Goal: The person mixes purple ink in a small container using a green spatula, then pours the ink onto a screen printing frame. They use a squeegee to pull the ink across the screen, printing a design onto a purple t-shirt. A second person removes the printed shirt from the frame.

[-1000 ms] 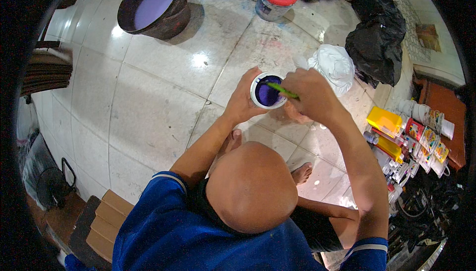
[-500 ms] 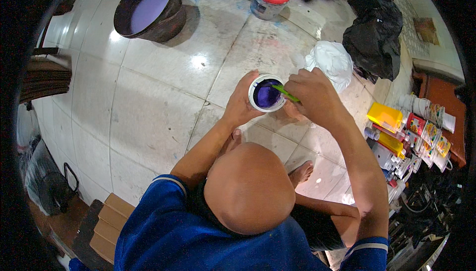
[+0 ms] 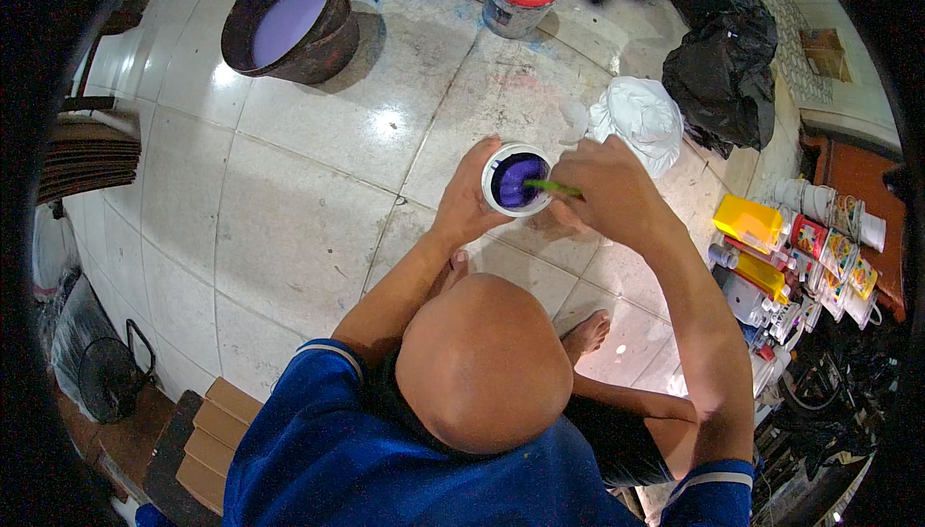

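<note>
Smudged tile floor [image 3: 289, 180]; bucket [image 3: 333, 49] far left, black bag [image 3: 723, 79] far right. Left hand [image 3: 466, 197] clamped on tub [image 3: 489, 181], right hand [image 3: 612, 190] on stick [image 3: 553, 186].

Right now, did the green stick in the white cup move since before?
Yes: judged against the floor tile joint, the inner end of the green stick has moved nearer the person, inside the white cup.

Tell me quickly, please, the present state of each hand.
Left hand: curled around the side of the white tub, holding it.
Right hand: closed on the green stick, which reaches into the tub.
</note>
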{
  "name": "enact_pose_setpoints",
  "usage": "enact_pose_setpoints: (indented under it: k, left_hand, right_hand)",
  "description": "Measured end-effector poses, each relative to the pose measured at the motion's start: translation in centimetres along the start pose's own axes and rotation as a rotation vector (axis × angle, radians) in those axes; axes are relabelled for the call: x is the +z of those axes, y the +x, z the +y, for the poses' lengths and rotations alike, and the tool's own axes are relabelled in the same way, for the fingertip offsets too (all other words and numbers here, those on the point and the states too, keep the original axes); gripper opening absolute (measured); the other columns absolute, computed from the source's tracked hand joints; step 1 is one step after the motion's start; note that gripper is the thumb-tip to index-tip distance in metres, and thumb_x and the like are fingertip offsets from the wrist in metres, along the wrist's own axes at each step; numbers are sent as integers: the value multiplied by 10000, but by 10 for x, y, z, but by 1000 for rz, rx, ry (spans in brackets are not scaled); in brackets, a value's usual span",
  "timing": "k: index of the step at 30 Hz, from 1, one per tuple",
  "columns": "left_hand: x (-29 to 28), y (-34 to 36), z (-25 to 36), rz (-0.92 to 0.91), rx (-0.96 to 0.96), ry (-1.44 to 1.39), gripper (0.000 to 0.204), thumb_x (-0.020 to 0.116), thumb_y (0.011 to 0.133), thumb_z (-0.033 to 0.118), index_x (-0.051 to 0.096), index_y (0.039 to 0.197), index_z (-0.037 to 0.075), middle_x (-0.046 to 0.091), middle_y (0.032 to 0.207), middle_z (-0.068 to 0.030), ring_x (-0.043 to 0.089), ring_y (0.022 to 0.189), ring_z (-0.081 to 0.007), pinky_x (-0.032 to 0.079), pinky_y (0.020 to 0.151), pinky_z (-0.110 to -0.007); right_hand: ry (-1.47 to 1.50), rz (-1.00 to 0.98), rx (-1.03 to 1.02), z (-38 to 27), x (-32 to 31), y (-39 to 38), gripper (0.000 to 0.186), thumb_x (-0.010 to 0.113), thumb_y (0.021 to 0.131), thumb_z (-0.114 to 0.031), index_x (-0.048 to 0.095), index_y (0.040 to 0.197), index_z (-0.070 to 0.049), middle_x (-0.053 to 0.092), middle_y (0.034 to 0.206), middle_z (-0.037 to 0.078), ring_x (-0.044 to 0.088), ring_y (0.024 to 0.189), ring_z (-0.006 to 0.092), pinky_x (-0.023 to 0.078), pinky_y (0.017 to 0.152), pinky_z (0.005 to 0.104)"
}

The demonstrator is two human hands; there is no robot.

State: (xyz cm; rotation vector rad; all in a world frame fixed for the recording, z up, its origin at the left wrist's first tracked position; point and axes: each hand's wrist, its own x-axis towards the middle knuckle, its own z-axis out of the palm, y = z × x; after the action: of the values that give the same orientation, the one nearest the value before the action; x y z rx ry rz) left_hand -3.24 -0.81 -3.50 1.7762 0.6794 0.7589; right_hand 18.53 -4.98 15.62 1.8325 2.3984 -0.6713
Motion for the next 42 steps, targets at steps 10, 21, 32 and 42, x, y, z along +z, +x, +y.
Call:
enact_pose_setpoints:
  k: [10, 21, 32, 42]
  left_hand:
    - [3, -2, 2, 5, 27, 36, 1152, 1046, 673, 220, 388, 1612, 117, 477, 1611, -166, 453, 1526, -352, 379, 1269, -447]
    - [4, -3, -1, 42, 57, 48, 1156, 1052, 656, 212, 397, 1604, 106, 486, 1602, -169, 449, 1527, -356, 373, 1268, -453]
    - [4, -3, 5, 19, 4, 64, 1137, 1054, 654, 241, 422, 1590, 99, 506, 1586, -175, 476, 1505, -364, 388, 1255, -446]
    - [6, -3, 6, 38, 28, 79, 1134, 1053, 650, 242, 428, 1584, 93, 513, 1581, -193, 496, 1489, -372, 410, 1240, -449]
  right_hand:
    - [-26, 75, -3, -4, 2, -3, 267, 849, 798, -280, 746, 982, -115, 749, 974, 82, 704, 989, 308, 511, 861, 461]
    - [26, 84, 19, -8, 5, -5, 241, 844, 810, -295, 754, 940, -113, 752, 950, 101, 706, 967, 314, 515, 836, 486]
    - [178, -67, 15, -3, 5, -3, 206, 828, 795, -234, 746, 925, -97, 752, 922, 109, 706, 939, 334, 530, 826, 486]
    - [106, 21, 43, -3, 5, -5, 170, 815, 802, -228, 739, 895, -107, 740, 912, 96, 703, 953, 316, 530, 823, 476]
